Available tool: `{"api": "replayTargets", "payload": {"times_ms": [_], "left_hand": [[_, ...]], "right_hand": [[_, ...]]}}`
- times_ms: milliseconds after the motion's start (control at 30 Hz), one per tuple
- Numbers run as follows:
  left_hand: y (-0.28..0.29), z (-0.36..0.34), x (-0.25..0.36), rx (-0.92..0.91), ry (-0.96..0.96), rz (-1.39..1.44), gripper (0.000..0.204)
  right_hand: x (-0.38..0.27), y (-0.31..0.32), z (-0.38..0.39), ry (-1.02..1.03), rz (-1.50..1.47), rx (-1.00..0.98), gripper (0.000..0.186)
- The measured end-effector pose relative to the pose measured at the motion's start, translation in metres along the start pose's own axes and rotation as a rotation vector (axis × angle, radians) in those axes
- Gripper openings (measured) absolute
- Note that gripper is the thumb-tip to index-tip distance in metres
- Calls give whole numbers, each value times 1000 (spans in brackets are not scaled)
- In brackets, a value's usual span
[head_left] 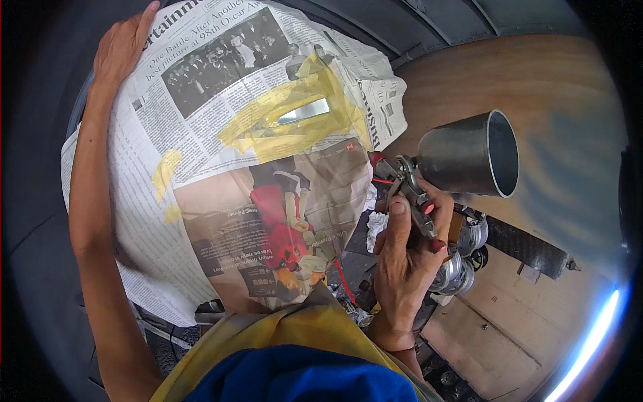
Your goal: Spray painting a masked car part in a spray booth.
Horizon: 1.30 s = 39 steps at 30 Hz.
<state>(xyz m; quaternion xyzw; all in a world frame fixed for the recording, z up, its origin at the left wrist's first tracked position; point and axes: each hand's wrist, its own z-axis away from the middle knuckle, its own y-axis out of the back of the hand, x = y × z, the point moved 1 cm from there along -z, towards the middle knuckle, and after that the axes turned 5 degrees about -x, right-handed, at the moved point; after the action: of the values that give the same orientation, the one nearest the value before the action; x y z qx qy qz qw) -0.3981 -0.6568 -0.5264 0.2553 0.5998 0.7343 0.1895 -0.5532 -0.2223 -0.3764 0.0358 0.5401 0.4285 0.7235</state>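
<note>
L. hand [124, 53] at upper-L edge of newspaper covering [151, 234]; R. hand [412, 264] grips spray gun [407, 175] w/ grey metal cup [454, 155], mouth facing R. Yellow tape [251, 134] surrounds shiny strip [305, 111].

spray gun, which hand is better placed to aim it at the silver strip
Probably the right hand: it holds the spray gun; the left hand is away from it, at the newspaper.

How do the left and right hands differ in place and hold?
The left hand lies at the newspaper's upper-left edge; the right hand is lower, beyond the newspaper's right side. The right hand grips a spray gun; the left hand shows no tool. Both hands are bare.
</note>
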Motion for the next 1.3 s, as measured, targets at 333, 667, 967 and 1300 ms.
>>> {"api": "replayTargets", "payload": {"times_ms": [333, 667, 967, 1300], "left_hand": [[-15, 5, -20, 28, -20, 89, 76], [4, 17, -38, -39, -53, 91, 76], [6, 16, -46, -43, -73, 81, 78], [9, 12, -57, -81, -54, 70, 78]], "right_hand": [[-8, -8, 30, 17, 2, -41, 27], [-6, -25, 67, 151, 128, -134, 27], [-20, -48, 89, 34, -8, 1, 29], [-30, -83, 108, 68, -4, 24, 29]]}}
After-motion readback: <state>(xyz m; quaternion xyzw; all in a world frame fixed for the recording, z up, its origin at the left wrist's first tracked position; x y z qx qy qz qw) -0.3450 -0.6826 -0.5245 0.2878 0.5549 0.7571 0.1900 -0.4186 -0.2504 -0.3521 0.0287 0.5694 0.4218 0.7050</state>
